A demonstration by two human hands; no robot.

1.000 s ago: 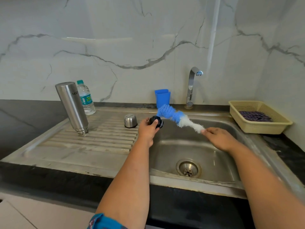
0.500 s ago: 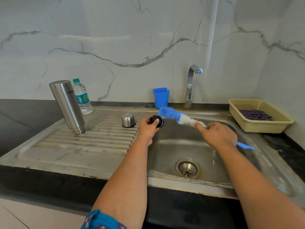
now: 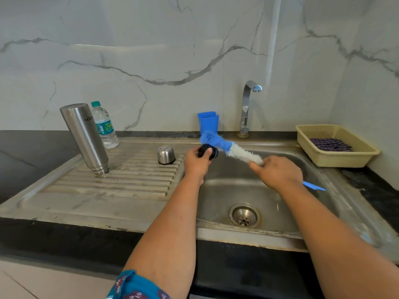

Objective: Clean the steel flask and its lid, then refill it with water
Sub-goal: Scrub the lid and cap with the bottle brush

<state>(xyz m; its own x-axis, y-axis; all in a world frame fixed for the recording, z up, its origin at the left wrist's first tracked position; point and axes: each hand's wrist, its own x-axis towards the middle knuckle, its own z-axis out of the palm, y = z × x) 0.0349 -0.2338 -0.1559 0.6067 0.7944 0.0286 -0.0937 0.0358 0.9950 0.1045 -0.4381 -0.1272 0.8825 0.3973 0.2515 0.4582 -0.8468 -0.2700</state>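
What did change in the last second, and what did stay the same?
The right hand slid up the blue and white bottle brush and back towards its handle, gripping it throughout, so the bristles rubbed the small black inner lid. The left hand kept holding that lid. The steel flask and steel cap stayed put.

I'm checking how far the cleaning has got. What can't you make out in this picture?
- Head view: the black inner lid is partly covered by the left hand, so its cleanliness is unclear.
- The brush handle's middle is hidden inside the right hand.
- The steel flask stands mouth down; its inside is unseen.
- The tap shows no visible stream.
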